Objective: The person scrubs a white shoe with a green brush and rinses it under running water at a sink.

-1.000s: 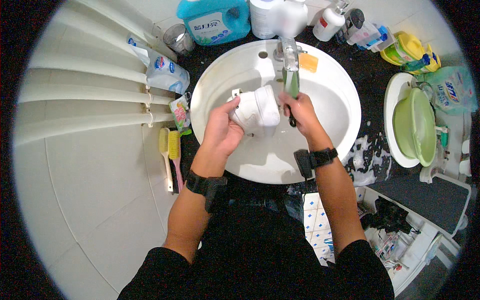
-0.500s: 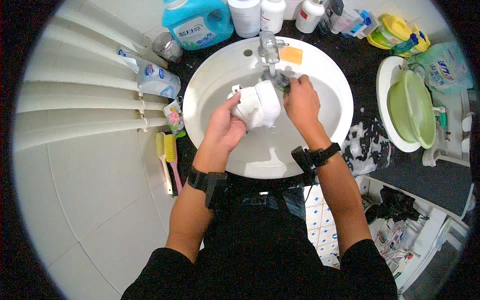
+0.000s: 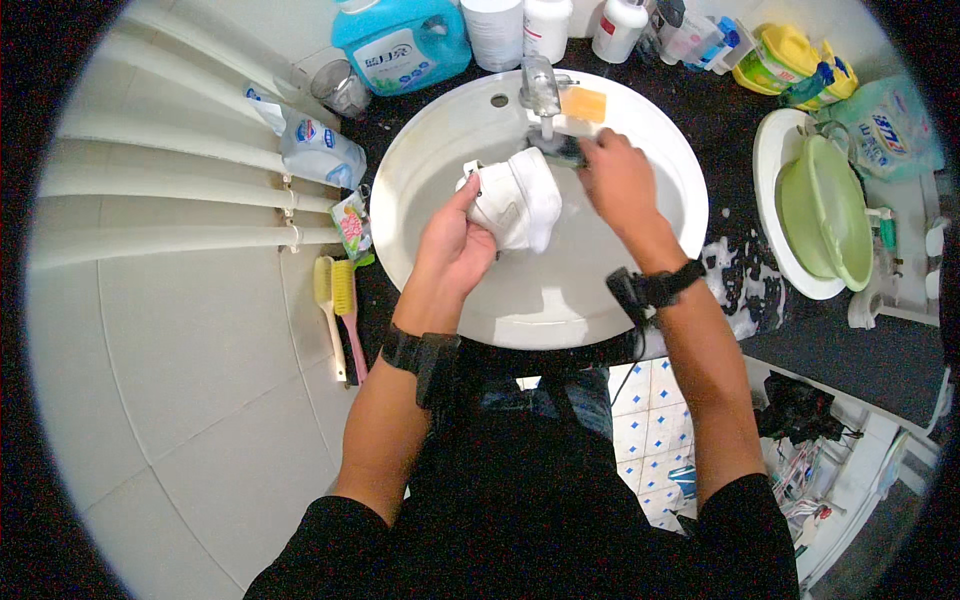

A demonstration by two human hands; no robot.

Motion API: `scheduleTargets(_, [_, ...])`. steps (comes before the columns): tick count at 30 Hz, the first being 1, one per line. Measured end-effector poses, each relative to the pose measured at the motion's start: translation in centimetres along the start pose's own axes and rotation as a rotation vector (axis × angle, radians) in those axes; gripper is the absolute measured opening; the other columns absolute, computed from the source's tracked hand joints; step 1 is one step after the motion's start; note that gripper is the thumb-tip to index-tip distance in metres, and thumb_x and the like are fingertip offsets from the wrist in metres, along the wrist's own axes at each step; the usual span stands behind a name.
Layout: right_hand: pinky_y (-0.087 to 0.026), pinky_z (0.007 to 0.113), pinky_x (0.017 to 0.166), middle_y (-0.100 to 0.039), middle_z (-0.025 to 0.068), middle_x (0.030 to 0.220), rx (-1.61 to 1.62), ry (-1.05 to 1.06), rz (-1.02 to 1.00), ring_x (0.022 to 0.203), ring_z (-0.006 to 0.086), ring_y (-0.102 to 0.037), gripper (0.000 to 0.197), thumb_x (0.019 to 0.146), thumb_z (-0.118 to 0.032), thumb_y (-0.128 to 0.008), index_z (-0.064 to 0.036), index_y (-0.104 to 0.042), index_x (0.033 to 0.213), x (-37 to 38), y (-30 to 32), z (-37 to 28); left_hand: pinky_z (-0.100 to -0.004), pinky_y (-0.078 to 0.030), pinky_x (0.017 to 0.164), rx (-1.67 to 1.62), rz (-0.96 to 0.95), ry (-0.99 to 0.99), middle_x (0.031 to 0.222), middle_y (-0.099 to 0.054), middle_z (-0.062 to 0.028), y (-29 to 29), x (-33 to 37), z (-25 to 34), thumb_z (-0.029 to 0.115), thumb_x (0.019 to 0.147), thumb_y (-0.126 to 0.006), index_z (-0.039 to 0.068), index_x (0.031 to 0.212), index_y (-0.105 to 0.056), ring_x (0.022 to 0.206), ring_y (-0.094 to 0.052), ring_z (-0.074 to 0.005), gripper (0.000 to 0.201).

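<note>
My left hand (image 3: 452, 243) grips a small white shoe (image 3: 522, 208) over the left half of the white oval sink (image 3: 540, 318). Its thumb lies on top of the shoe, and the other fingers are mostly hidden beneath. Slightly blurred, my right hand (image 3: 620, 185) is closed on one end of a dark scrub brush (image 3: 560, 150). The brush is under the mouth of the tap (image 3: 541, 92), where water appears to run onto it. Shoe and brush are apart.
An orange soap bar (image 3: 584, 104) rests behind the tap's right side. Along the back stand a blue detergent jug (image 3: 405, 48) and several white bottles. A green basin (image 3: 825, 215) leans at right, near foam (image 3: 735, 290) on the black counter. Two brushes (image 3: 340, 310) lie at left.
My right hand has shifted slightly right and up while still holding the brush at the tap. The shoe has tilted a little in my left hand.
</note>
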State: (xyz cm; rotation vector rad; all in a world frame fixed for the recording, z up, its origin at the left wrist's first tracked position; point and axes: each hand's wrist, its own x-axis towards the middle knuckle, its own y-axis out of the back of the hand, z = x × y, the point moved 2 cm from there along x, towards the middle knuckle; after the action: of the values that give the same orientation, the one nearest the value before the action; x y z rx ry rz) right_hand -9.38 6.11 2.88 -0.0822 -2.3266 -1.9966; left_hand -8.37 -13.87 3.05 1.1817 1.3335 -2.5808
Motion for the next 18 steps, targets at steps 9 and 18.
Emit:
scheduleTargets(9, [-0.047, 0.043, 0.077, -0.055, 0.014, 0.102, -0.22, -0.169, 0.262, 0.092, 0.0317, -0.056, 0.038, 0.082, -0.007, -0.054, -0.0083, -0.056, 0.119, 1.0, -3.9, 14.9, -0.0436, -0.044, 0.099, -0.013, -0.097, 0.216, 0.12, -0.051, -0.0211, -4.7, 2.8, -2.4, 0.015, 0.098, -0.04, -0.007, 0.12, -0.042, 0.111, -0.054, -0.0305, 0.031])
scheduleTargets(18, [-0.04, 0.046, 0.089, -0.054, 0.0156, 0.112, -0.087, -0.256, 0.185, 0.104, 0.0325, -0.05, 0.037, 0.086, -0.013, -0.051, -0.0089, -0.054, 0.123, 1.7, -4.9, 14.8, -0.0409, -0.045, 0.099, -0.023, 0.037, 0.138, 0.12, -0.053, -0.0208, -6.5, 5.0, -2.2, 0.013, 0.097, -0.042, -0.008, 0.12, -0.043, 0.111, -0.055, -0.0297, 0.031])
